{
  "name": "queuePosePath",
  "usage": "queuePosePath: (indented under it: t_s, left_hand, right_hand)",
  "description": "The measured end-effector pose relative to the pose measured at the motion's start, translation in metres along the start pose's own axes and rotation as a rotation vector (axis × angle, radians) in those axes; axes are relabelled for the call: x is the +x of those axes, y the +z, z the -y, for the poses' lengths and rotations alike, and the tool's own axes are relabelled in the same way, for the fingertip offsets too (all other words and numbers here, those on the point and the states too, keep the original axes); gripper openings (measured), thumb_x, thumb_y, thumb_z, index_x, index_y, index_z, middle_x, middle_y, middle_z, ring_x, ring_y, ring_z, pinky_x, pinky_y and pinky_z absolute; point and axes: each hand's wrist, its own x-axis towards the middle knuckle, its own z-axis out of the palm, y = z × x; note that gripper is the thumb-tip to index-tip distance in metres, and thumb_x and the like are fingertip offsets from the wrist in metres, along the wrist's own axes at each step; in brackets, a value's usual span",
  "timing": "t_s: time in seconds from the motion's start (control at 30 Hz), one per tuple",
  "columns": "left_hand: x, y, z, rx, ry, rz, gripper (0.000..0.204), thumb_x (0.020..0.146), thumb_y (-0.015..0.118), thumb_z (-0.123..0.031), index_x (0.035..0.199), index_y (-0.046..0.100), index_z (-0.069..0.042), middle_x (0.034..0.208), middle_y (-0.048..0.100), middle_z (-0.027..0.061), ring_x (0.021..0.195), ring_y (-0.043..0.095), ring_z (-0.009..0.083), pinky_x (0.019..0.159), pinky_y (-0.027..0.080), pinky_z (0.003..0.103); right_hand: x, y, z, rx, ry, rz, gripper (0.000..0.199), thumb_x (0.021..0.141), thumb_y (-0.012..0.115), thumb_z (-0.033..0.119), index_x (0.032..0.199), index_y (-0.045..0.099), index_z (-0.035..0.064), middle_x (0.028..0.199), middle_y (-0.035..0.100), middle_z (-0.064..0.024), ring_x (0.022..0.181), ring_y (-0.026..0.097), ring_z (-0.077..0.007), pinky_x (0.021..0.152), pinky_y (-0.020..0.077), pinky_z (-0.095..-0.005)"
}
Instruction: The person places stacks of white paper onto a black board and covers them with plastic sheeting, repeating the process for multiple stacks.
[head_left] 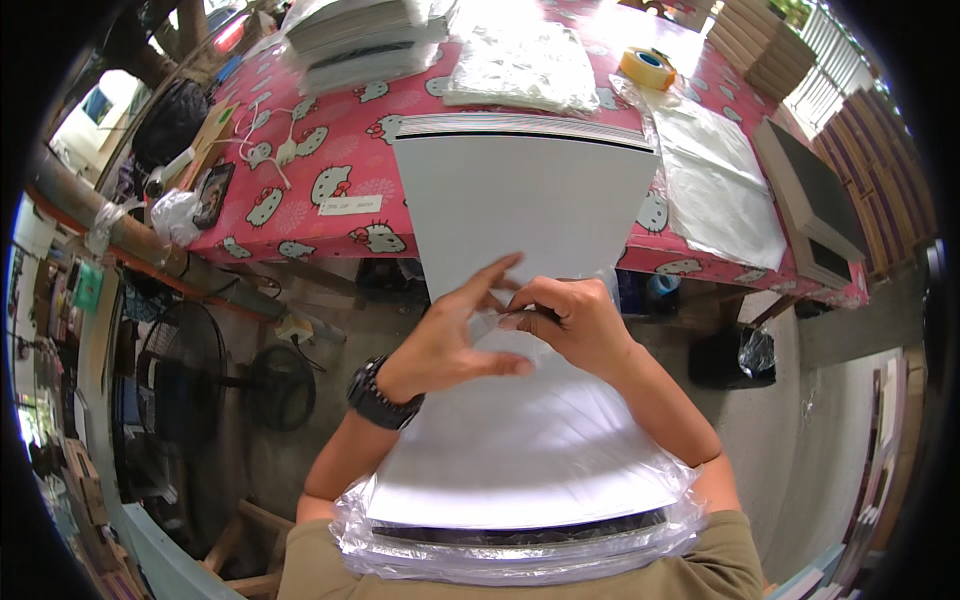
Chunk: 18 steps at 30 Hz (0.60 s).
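Observation:
A stack of large white sheets [530, 450] lies close to my body, with a clear plastic bag [660, 530] wrapped around its near end and sides. Beyond it, a second stack of white sheets [530, 200] rests on the table and reaches over its front edge. My right hand [570, 320] is closed, thumb and fingers pinching the crumpled clear plastic where the stacks meet. Just left of it, my left hand [455, 335] is open, fingers apart, thumb pointing right over the sheets. A black watch is on my left wrist.
The pink patterned table [300, 170] holds stacked packs [360, 50], folded plastic bags [520, 65], flat clear bags [715, 170], a tape roll [648, 68] and a dark-covered block [815, 200]. A phone [213, 195] lies at the left. A fan [185, 370] stands lower left.

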Motion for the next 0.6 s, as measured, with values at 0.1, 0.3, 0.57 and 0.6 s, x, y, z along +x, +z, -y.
queuePosePath:
  t_s: [0.1, 0.3, 0.57, 0.6]
  left_hand:
    - [0.007, -0.004, -0.003, -0.225, -0.417, 0.156, 0.030, 0.073, 0.067, -0.016, 0.097, 0.057, 0.000, 0.072, 0.057, 0.0005, 0.059, 0.046, 0.0053, 0.052, 0.038, 0.019]
    - [-0.001, 0.000, 0.008, -0.181, -0.405, -0.001, 0.018, 0.076, 0.065, -0.016, 0.081, 0.060, 0.000, 0.054, 0.049, -0.0057, 0.049, 0.036, -0.0002, 0.044, 0.028, 0.016]
    - [-0.001, 0.007, 0.018, -0.389, -0.162, -0.203, 0.018, 0.077, 0.063, -0.017, 0.073, 0.055, -0.002, 0.060, 0.050, -0.0030, 0.056, 0.040, 0.0017, 0.048, 0.031, 0.016]
    - [-0.001, 0.008, 0.016, -0.426, -0.180, -0.207, 0.019, 0.077, 0.064, -0.018, 0.073, 0.055, -0.002, 0.062, 0.050, -0.0028, 0.057, 0.040, 0.0017, 0.050, 0.031, 0.016]
  right_hand:
    - [-0.002, 0.000, 0.004, 0.118, 0.097, -0.101, 0.011, 0.072, 0.064, 0.007, 0.074, 0.054, 0.0036, 0.051, 0.052, -0.0063, 0.041, 0.046, -0.0117, 0.041, 0.0366, -0.0227]
    - [-0.009, -0.002, 0.002, 0.138, 0.146, -0.096, 0.014, 0.072, 0.066, 0.007, 0.071, 0.053, 0.0008, 0.051, 0.049, -0.0033, 0.044, 0.042, -0.0063, 0.043, 0.0346, -0.0191]
    - [-0.011, 0.002, -0.004, 0.266, 0.113, -0.069, 0.014, 0.074, 0.064, 0.007, 0.070, 0.053, 0.0000, 0.056, 0.052, -0.0064, 0.048, 0.047, -0.0096, 0.045, 0.0372, -0.0223]
    - [-0.011, 0.000, -0.002, 0.219, 0.142, -0.048, 0.013, 0.074, 0.063, 0.007, 0.070, 0.053, 0.0002, 0.056, 0.052, -0.0068, 0.048, 0.048, -0.0109, 0.044, 0.0375, -0.0231]
